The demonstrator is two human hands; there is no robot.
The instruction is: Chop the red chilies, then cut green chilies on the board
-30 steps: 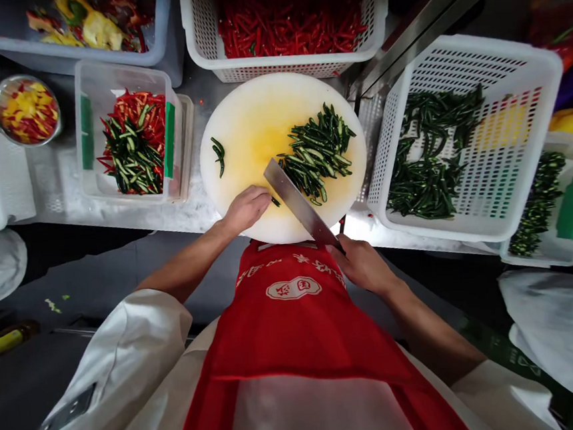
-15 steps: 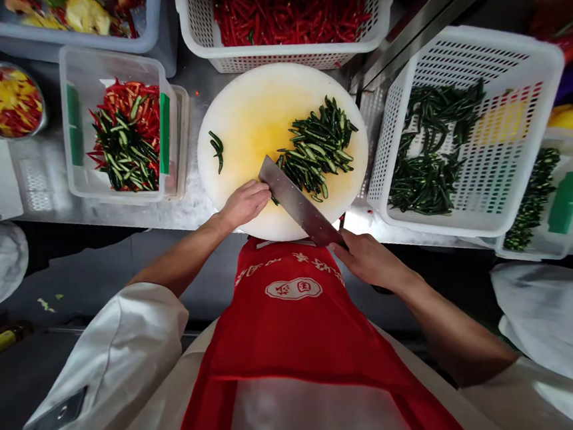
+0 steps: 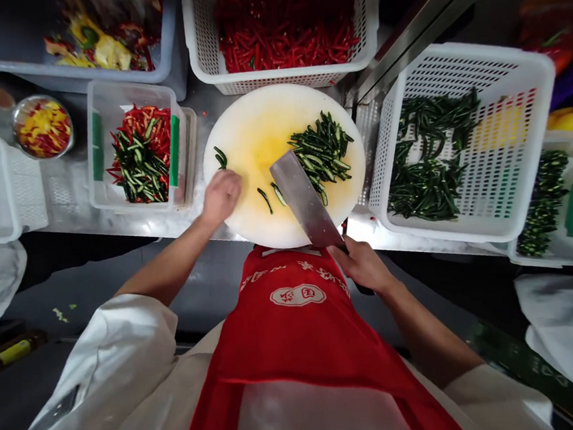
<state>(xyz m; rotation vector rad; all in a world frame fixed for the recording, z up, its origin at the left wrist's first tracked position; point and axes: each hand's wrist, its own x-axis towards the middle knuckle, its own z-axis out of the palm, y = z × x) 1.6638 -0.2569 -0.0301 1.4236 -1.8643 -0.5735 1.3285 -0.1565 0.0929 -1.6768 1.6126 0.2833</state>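
My right hand [image 3: 363, 262] is closed round the handle of a cleaver [image 3: 305, 203], whose blade lies slanted over the round white cutting board [image 3: 251, 211]. Beside the blade is a heap of sliced green chilies [image 3: 320, 146]. Two loose green pieces, a chili strip [image 3: 265, 200] and a cut chili half [image 3: 278, 194], lie left of the blade. At the board's left side my left hand [image 3: 223, 195] is just below a few whole green chilies [image 3: 220, 157]; its fingers are curled and blurred, and I cannot tell whether they grip one.
A clear tub [image 3: 90, 102] with red and green chili strips stands left. Red chilies fill a white basket [image 3: 279, 75] behind the board. Another basket [image 3: 498, 223], holding green chilies, stands right. A steel bowl [image 3: 46, 156] and a grey bin [image 3: 169, 24] are at the far left.
My left hand has moved left, away from the blade to the whole chilies. Loose chili pieces now show where it was. The cleaver stays in my right hand, slightly shifted.
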